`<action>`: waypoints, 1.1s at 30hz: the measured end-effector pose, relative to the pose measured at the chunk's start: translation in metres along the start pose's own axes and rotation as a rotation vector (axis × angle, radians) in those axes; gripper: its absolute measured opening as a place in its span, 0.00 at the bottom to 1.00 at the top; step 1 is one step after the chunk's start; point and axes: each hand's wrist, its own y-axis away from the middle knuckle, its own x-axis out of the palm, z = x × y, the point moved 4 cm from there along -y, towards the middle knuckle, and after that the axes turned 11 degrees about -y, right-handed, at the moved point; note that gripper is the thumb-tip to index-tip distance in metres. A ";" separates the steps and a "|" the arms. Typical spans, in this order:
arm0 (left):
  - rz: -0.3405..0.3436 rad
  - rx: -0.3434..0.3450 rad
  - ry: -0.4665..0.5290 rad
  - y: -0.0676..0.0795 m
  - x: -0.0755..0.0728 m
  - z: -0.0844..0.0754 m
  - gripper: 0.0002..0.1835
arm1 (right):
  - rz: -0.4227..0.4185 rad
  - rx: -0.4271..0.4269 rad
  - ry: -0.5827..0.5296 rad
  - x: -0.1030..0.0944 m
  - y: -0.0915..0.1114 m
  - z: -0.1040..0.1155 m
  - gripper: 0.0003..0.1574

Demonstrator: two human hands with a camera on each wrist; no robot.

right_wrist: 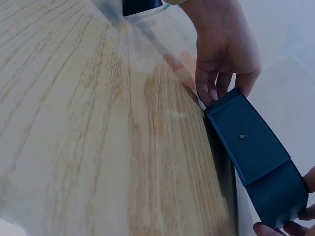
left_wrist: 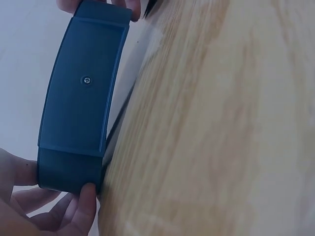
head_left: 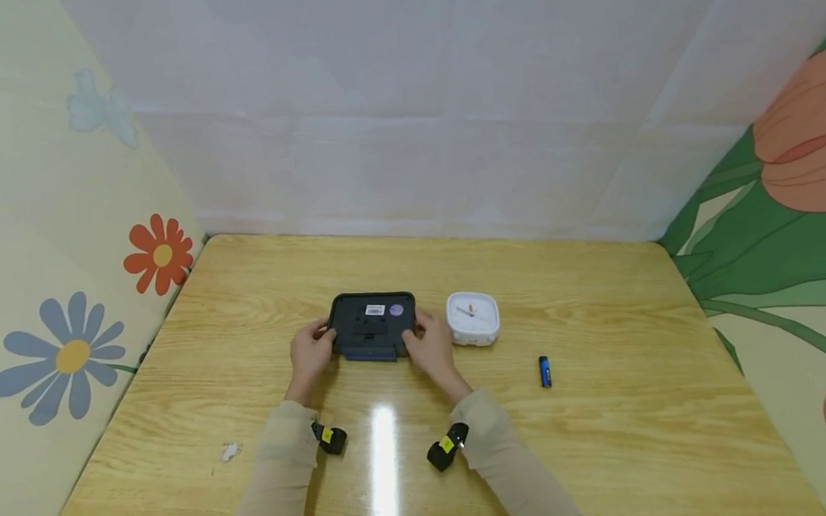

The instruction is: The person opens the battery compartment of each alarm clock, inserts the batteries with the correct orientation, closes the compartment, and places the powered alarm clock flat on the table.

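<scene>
Both hands hold a black rectangular device (head_left: 360, 326) near the middle of the table. The face toward the head camera carries a barcode label and a round purple sticker; its opposite face is hidden. My left hand (head_left: 312, 351) grips the left end, with the thumb on the near face. My right hand (head_left: 429, 346) grips the right end the same way. In the left wrist view the device's narrow edge (left_wrist: 78, 98) shows a small screw, also visible on the edge (right_wrist: 246, 140) in the right wrist view. Whether the device touches the table cannot be told.
Just right of the right hand stands a white clock (head_left: 472, 318) with its dial visible. Farther right lies a blue battery (head_left: 545, 372) on the wooden table (head_left: 634, 434). A small white patch (head_left: 230, 451) marks the table at left. Behind rises a pale backdrop (head_left: 403, 115).
</scene>
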 end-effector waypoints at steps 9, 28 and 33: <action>0.008 0.001 0.005 0.002 0.001 -0.001 0.19 | -0.023 -0.004 -0.025 -0.003 0.001 0.003 0.33; 0.052 0.006 0.157 0.003 0.011 -0.001 0.18 | -0.032 -0.061 -0.074 -0.016 -0.002 0.011 0.32; 0.053 0.019 0.168 0.004 0.013 -0.002 0.17 | -0.034 -0.060 -0.088 -0.019 -0.002 0.011 0.31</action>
